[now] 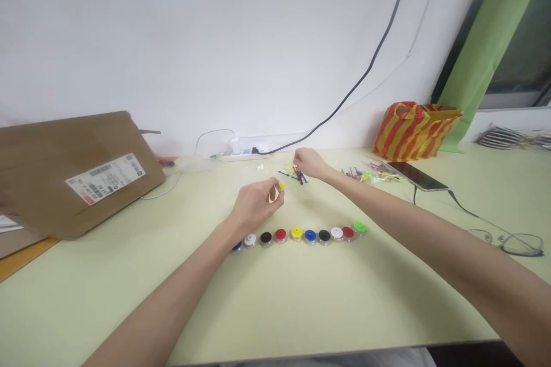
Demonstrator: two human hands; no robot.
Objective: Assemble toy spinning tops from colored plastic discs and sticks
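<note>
Between its thumb and fingers, my left hand [257, 202] pinches a small yellow piece [281, 186] above the table. My right hand [310, 163] reaches over a small pile of thin coloured sticks [298, 175] near the wall; its fingers are bent down at the pile, and what they hold, if anything, is too small to tell. Nearer to me, a row of small clear round containers with coloured tops runs across the table, among them a yellow one [297, 233], a red one [280, 234] and a green one [359, 227]. My left wrist partly covers the blue one at the left end.
A cardboard box [77, 172] stands at the left. Along the wall lies a power strip [245, 153] with a black cable. To the right are bagged coloured pieces [374, 173], a phone [417, 176], eyeglasses [520, 243] and a striped bag [413, 132] on the pale table [275, 298].
</note>
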